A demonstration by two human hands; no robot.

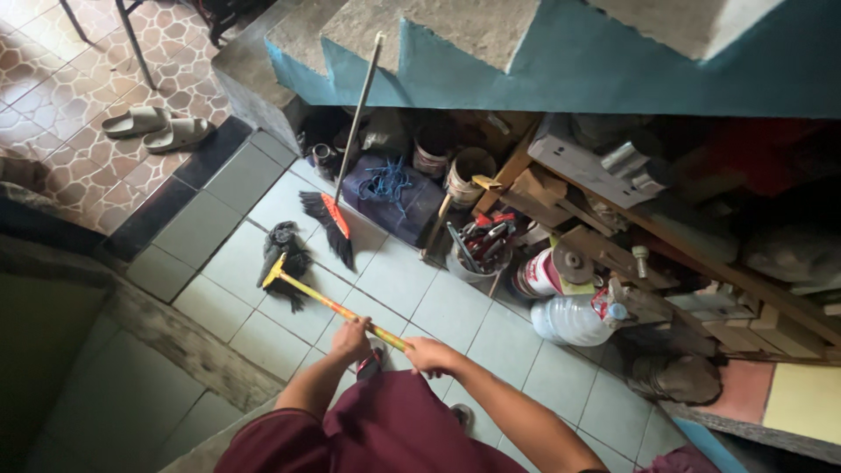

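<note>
My left hand (352, 339) and my right hand (429, 355) both grip the yellow-and-red handle of a mop (302, 287). The handle slants up and left to a dark stringy mop head (282, 260) lying on the pale green floor tiles. My maroon clothing fills the bottom of the view. Just past the mop head, a broom (337, 215) with dark bristles and an orange collar leans its pale stick against the blue concrete stairs (561, 61).
Clutter fills the space under the stairs: a dark bag (392, 198), buckets (467, 175), a tool tub (477, 250), a clear water jug (574, 318), wood planks (701, 263). A pair of sandals (158, 128) lies on patterned tiles at left. A concrete ledge (166, 337) borders the floor.
</note>
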